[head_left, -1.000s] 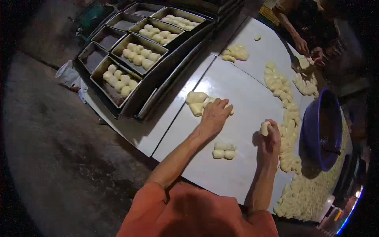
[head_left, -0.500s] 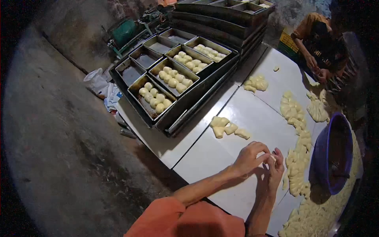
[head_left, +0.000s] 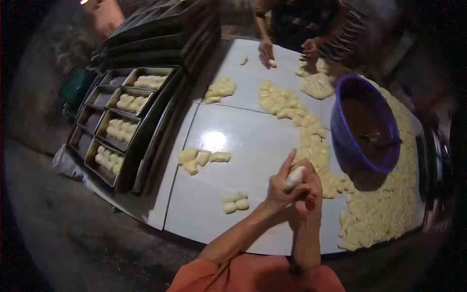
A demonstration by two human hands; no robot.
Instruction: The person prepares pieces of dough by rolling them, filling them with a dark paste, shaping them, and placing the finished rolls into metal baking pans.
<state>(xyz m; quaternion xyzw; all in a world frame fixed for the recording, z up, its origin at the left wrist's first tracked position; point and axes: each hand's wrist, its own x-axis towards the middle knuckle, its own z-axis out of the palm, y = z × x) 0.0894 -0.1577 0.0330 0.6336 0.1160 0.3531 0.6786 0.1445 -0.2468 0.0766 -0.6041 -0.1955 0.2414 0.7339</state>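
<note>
Piece (head_left: 294, 178): one, of dough, held in the grip over the near part of the bench (head_left: 238, 134), right of its middle. Long axis slants from near left to far right, between the palms. Left hand (head_left: 281, 187) lies along its left side, forefinger extended past it; right hand (head_left: 312, 187) curls round its right side. Both are equally near, both touching it.

Grip: narrow, the two hands closed together on the piece; from where I stand, some fingertips are hidden behind it.

Condition of piece: whitish, smooth, plump, longer than wide; paler than the loose dough, its far end rounded, its near end partly covered by fingers.

Rolls (head_left: 235, 202): a small cluster, sides touching, left of the grip and slightly nearer the person; left hand is the nearer.

Flat pieces (head_left: 194, 158): yellowish, a short line farther left and farther off, one turned aside.

Dough strip (head_left: 311, 138): lumpy, cream-yellow, just beyond the right hand, running away across the bench.

Basin (head_left: 340, 131): purple, deep, right of the strip.

Pans (head_left: 116, 127): dark, at far left, several with rows of rolls.
</note>
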